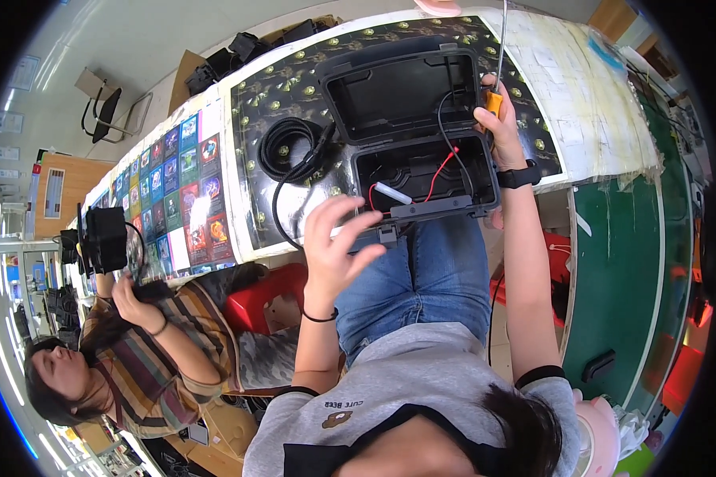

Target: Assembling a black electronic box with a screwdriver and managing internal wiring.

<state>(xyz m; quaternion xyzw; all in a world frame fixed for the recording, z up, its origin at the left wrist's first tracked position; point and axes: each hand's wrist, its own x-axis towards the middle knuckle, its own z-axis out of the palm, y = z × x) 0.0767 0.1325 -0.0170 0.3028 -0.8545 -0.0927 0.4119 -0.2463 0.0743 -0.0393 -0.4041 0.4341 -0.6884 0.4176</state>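
A black plastic case (492, 181) stands at the table's near edge, its lid (406, 91) tipped back. Inside lie a red wire (435, 179), a small whitish tube (393, 192) and a thin black cable (440, 119) that loops up past the lid. My right hand (503, 131) is beside the case's right side, closed around the orange handle of a screwdriver (494, 104), whose long metal shaft points away from me. My left hand (330, 246) hovers by the case's near left corner, fingers spread and holding nothing. To the left lies a coiled black cable (267, 147).
A patterned black mat (250, 191) and rows of colourful cards (171, 171) cover the white table. At left, a co-worker (167, 350) holds another black case (105, 238). A green surface (612, 262) is at right, a red stool (274, 298) at lower left.
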